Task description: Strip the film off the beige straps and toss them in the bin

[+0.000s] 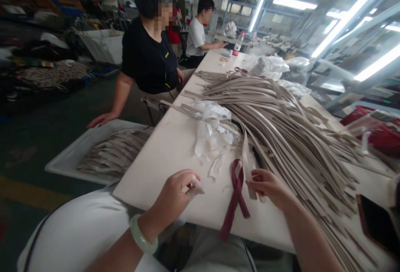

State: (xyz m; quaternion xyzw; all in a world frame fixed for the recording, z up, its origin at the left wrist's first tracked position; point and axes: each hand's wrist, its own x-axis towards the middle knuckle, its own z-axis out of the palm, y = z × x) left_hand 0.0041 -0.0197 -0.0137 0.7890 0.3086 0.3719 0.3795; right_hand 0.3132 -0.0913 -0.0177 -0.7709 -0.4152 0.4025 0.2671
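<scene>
"Beige strap, one narrow length: where is it?"

"At the near end of the desk, pinched near its lower end by the right hand. That grip is closed, thumb against fingers. The strap runs away from the hand, beside the larger heap of straps."

"And the left hand?"

"Above the desk's near edge, well apart from the strap. Its fingers curl toward the thumb, with pale wrapping about the tips. I cannot tell whether that grip has hold of anything. A pale green bangle circles the wrist."

"What lies between the hands?"

"A burgundy ribbon, looped over and crossing itself, just left of the strap. One tail reaches the desk's near edge. Farther back sits crumpled clear plastic."

"Anything at the sides?"

"A dark phone at the far right, near the heap. On the left, a co-worker in a black shirt rests a hand at the rim of a white tub holding more strips. A bottle with a red label stands toward the desk's far end."
</scene>
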